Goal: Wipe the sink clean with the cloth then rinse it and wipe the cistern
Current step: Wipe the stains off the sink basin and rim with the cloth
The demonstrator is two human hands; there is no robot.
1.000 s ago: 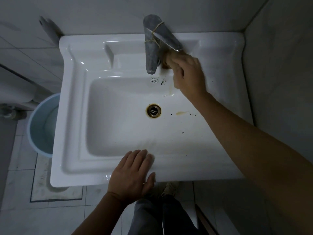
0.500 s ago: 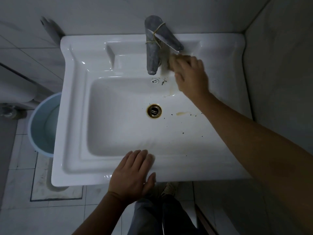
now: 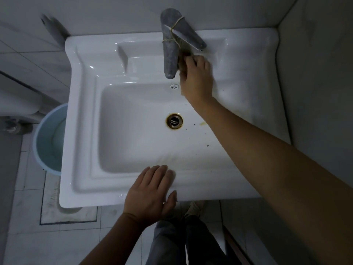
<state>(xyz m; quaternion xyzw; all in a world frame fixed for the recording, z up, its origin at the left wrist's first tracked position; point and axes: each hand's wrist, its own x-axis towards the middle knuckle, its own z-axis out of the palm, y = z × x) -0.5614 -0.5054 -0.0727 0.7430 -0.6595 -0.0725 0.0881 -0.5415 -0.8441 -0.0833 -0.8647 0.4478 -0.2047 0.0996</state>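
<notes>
White sink (image 3: 133, 134) — dark specks, yellow stain in basin; brownish cloth (image 3: 183, 57) on back ledge.

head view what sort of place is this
Probably a bathroom or washroom: a white ceramic sink against the wall, a grey metal tap on it, a pale blue plastic bucket on the tiled floor.

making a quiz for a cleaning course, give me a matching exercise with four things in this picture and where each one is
1 left hand
2 right hand
3 bucket
4 drain

a on the floor, left of the sink
b by the tap, gripping the cloth
c middle of the sink bowl
d flat on the sink's front rim

Pairs: 1-d, 2-b, 3-a, 4-c
</notes>
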